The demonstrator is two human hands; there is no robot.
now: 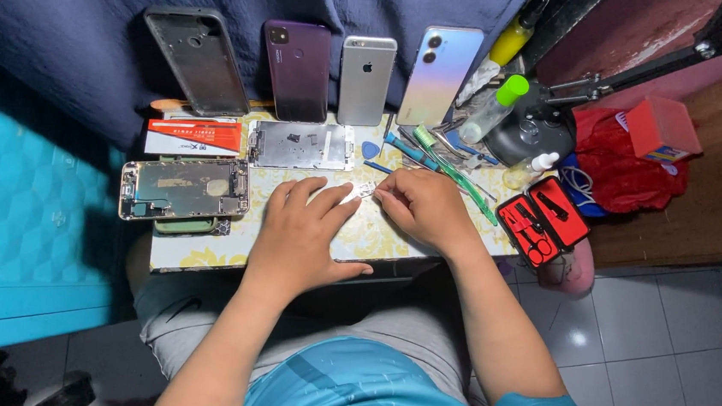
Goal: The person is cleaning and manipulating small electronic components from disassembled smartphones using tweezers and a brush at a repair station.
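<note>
Pinched between the fingertips of both hands, a small silvery metal part [366, 190] is being held just above the centre of the floral-patterned work surface [211, 256]. It is being steadied by the left hand [299, 234], whose fingers are spread flat across the surface, seemingly for support, while the right hand [424, 208] is being kept curled with thumb and forefinger closed on the part's right end. Directly above the hands, an opened silver phone frame [300, 144] is lying face up, near enough to suggest the part belongs to it. At centre left, a second stripped phone chassis [183, 188] is being kept flat beside a red and white carton [194, 135]. Along the upper edge, four handsets are being propped upright against dark blue fabric [67, 63]: an empty black shell [198, 61], a purple phone [300, 70], a silver phone [366, 79] and a pastel phone [438, 73]. At right, screwdrivers [448, 166], clear bottles [493, 110] and an open red tool case [544, 219] are being kept within easy reach.
</note>
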